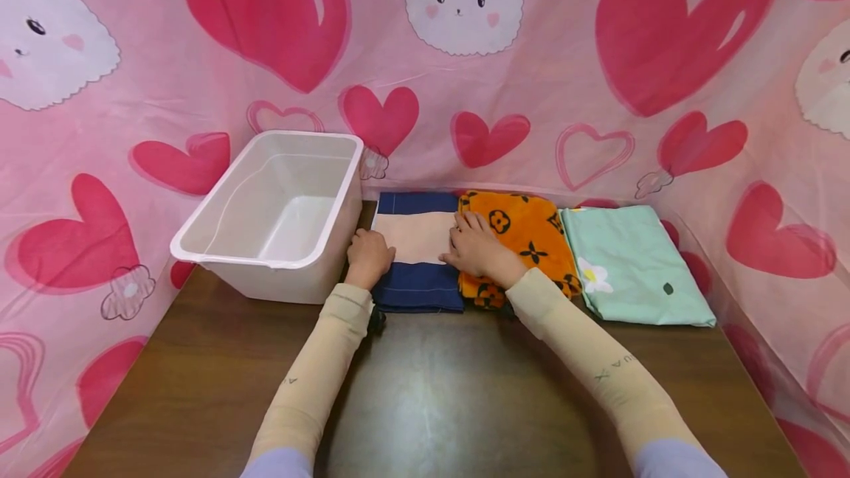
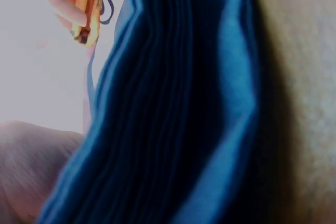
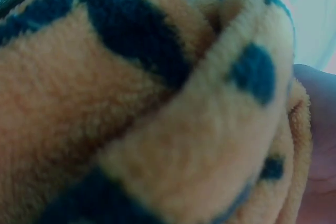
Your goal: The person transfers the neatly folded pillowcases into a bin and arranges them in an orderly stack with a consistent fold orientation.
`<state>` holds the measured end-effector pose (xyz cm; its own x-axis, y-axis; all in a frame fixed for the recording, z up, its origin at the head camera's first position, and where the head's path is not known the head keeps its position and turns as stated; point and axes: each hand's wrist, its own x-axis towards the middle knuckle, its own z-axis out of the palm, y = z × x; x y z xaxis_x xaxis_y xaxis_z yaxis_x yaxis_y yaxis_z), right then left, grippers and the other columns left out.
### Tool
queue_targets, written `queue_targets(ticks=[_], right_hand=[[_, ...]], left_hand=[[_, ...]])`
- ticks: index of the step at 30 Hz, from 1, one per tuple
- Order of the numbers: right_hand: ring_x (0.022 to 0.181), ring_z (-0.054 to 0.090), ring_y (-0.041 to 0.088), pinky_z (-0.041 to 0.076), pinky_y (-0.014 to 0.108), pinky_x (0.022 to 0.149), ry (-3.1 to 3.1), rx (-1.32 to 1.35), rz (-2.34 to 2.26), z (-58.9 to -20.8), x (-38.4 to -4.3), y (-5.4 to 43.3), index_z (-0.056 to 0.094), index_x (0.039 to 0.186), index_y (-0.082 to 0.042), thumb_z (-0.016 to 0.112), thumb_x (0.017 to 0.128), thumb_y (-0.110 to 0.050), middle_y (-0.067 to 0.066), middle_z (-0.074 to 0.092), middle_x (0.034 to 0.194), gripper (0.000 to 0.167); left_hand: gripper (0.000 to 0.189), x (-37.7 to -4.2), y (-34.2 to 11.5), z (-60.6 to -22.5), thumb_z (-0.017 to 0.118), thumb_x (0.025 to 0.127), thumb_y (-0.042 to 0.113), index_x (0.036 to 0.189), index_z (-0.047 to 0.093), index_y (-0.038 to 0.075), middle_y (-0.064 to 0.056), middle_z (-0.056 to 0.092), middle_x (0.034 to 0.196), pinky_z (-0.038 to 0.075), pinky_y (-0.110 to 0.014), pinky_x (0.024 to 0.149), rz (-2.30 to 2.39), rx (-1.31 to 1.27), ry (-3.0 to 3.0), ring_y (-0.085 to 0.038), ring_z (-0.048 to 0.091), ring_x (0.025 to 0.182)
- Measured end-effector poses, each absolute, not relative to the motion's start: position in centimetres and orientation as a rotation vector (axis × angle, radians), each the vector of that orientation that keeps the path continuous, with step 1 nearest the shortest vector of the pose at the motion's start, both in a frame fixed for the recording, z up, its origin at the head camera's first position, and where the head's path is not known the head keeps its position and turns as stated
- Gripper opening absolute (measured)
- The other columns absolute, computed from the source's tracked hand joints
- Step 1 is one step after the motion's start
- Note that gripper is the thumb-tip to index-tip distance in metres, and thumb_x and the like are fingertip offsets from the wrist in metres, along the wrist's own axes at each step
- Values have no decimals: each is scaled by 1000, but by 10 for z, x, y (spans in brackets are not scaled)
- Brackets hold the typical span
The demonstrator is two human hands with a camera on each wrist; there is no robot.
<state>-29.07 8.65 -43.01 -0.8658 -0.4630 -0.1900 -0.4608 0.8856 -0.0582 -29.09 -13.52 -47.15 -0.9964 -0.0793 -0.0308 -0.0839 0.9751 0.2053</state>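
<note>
Mid-frame striped cloth (image 1: pixel 420 238): left hand (image 1: pixel 370 253) at left edge, grip unclear; right hand (image 1: pixel 483 248) spread, nothing gripped. I'd square layers (image 2: pixel 149 98) evenly.

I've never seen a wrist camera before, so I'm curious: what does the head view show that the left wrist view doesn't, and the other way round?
Only the head view: the white tub, the green cloth and both beige sleeves.

Only the left wrist view: a close look at the many stacked layers along an edge of the blue-banded cloth.

Both: that cloth's blue fabric, part of the orange cloth, and fingers by the orange one.
</note>
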Motion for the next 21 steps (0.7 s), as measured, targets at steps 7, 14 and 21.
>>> queue_targets(ticks=[7, 14, 21], right_hand=[[154, 14, 40, 5, 53, 125, 2864, -629, 98, -439, -294, 83, 46, 150, 3, 51, 101, -56, 22, 18, 167, 76], [155, 12, 42, 4, 54, 125, 2855, -555, 124, -441, -296, 77, 51, 145, 4, 53, 100, -55, 24, 16, 167, 74], [154, 11, 43, 3, 56, 125, 2848, -533, 164, -444, -295, 74, 62, 136, 2, 54, 101, -52, 27, 16, 166, 65]], left_hand=[[61, -291, -136, -471, 66, 97, 37, 124, 58, -17, -32, 59, 118, 57, -51, 84, 343, -171, 3091, -43, 62, 108], [62, -291, -137, -471, 65, 97, 39, 126, 54, -15, -32, 57, 120, 56, -50, 86, 355, -206, 3090, -42, 61, 109], [63, -291, -135, -474, 64, 98, 40, 128, 52, -15, -32, 57, 122, 56, -50, 86, 363, -221, 3090, -41, 61, 110]])
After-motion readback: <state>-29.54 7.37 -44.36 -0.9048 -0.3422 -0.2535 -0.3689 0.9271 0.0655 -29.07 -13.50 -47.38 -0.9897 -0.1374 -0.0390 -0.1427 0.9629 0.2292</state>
